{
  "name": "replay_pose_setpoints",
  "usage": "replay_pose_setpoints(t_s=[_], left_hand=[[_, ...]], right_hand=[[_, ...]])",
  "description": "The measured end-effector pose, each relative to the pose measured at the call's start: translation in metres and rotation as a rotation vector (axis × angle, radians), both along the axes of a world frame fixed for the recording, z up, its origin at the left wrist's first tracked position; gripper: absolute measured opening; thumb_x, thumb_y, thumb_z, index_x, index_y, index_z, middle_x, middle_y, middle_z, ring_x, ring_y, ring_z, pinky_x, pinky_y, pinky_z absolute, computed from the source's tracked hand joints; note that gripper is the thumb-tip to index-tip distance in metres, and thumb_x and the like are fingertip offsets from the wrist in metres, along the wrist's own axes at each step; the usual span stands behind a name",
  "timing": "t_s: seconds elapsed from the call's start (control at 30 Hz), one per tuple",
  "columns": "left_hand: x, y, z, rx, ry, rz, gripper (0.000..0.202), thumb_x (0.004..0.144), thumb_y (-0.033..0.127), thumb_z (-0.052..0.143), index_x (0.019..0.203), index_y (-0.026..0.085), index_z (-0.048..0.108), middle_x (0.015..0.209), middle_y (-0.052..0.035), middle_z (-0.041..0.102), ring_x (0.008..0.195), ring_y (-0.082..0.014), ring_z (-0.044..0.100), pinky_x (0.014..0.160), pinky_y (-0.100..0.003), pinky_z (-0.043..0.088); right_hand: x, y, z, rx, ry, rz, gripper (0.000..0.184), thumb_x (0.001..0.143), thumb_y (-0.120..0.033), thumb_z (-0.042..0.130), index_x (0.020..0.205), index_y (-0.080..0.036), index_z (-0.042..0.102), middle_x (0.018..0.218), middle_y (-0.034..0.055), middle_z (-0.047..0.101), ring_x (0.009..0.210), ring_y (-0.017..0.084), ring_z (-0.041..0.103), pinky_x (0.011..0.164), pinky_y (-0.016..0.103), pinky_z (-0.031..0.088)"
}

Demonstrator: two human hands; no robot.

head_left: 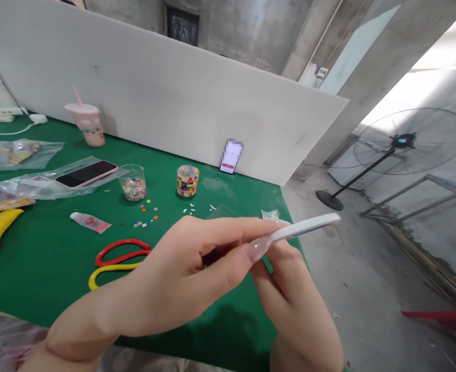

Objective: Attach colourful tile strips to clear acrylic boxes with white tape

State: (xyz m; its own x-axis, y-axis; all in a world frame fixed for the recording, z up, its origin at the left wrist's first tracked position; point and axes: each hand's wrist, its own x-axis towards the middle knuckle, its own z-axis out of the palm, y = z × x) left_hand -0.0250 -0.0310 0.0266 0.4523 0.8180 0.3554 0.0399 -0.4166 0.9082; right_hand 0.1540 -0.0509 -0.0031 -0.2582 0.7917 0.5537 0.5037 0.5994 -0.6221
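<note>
A: What shows at the near side of the green worktop (53,279)?

B: The left hand (166,276) pinches a flat white piece (307,226) between thumb and index finger, nearer than the tiled cup (188,182) and to its right.

A: And the right hand (295,281)?

B: Bent just beneath the piece, its fingers mostly hidden behind the left hand; whether it grips anything, one cannot tell.

A: What lies beyond the hands?

B: Scissors (129,241), one handle red, the other yellow, rest left of the tiled cup and nearer than it, their blades out of sight. Loose coloured chips (155,217) and a tube (91,222) lie farther on, also to its near left. A clear cup (135,192), partly filled with chips, stands just to its left.

A: And the background?

B: Behind the tiled cup, to its right, a phone (231,161) with a lit screen leans on a white board (166,98). A pink tumbler (86,121) with a straw stands to its far left; a fan (403,139) rises well to its right.
</note>
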Motion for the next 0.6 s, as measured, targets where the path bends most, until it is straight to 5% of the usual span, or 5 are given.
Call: replay_pose_setpoints(t_s=[0.27,0.6], left_hand=[[-0.0051,0.0004,-0.0010,0.170,0.101,0.038,0.034,0.104,0.020,0.058,0.128,0.024,0.083,0.073,0.0016,0.075,0.061,-0.0119,0.063,0.059,-0.019,0.052],[-0.0064,0.0023,-0.0049,0.224,0.076,-0.007,0.036,0.100,0.010,0.059,0.127,0.020,0.081,0.068,0.0064,0.069,0.045,-0.0047,0.042,0.040,-0.015,0.035]], right_hand=[[-0.0044,0.0012,-0.0083,0.075,-0.124,-0.153,0.025,0.096,-0.007,0.049,0.082,-0.024,0.061,0.081,0.0016,0.073,0.075,0.020,0.064,0.067,0.033,0.051],[-0.0066,0.0044,-0.0054,0.150,-0.162,-0.161,0.030,0.094,-0.005,0.047,0.096,-0.019,0.074,0.093,0.0075,0.083,0.071,0.023,0.071,0.063,0.037,0.058]])
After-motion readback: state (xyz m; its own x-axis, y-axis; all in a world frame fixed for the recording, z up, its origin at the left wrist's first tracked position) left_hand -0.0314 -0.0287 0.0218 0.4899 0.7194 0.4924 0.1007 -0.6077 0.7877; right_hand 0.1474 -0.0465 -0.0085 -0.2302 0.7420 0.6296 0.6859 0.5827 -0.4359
